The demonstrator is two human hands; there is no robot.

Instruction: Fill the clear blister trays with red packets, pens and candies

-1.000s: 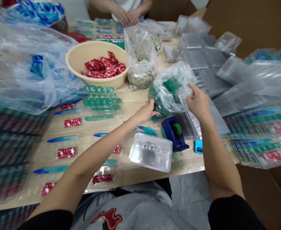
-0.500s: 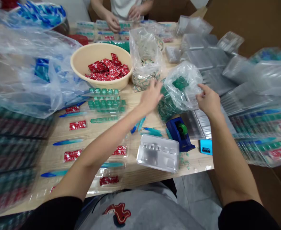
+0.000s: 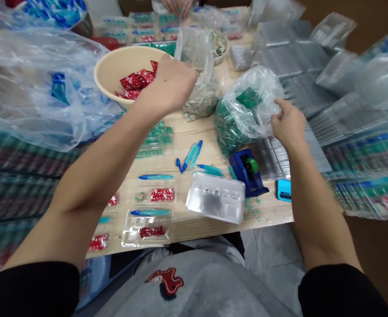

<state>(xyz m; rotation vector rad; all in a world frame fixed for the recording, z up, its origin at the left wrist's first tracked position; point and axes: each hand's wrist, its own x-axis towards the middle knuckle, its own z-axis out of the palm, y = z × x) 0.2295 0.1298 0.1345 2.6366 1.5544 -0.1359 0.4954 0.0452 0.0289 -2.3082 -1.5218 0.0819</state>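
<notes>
My left hand (image 3: pixel 168 86) hovers over the right rim of a beige bowl (image 3: pixel 109 70) of red packets (image 3: pixel 133 82), back of the hand up and fingers curled out of sight. Just to its right stands a clear bag of small mixed pieces (image 3: pixel 203 97). My right hand (image 3: pixel 288 124) pinches the right side of a clear bag of green pieces (image 3: pixel 243 115), which rests on the wooden table (image 3: pixel 183 136).
A blue tape dispenser (image 3: pixel 246 171), a clear blister tray (image 3: pixel 215 198), loose blue pens (image 3: pixel 191 156) and filled trays lie near the front edge. Stacks of clear trays (image 3: pixel 312 70) fill the right; a large plastic bag (image 3: pixel 31 92) fills the left. Another person's hands (image 3: pixel 177 5) work opposite.
My left hand has left the green bag and swung up and left over the bowl. My right hand has closed on the green bag's side.
</notes>
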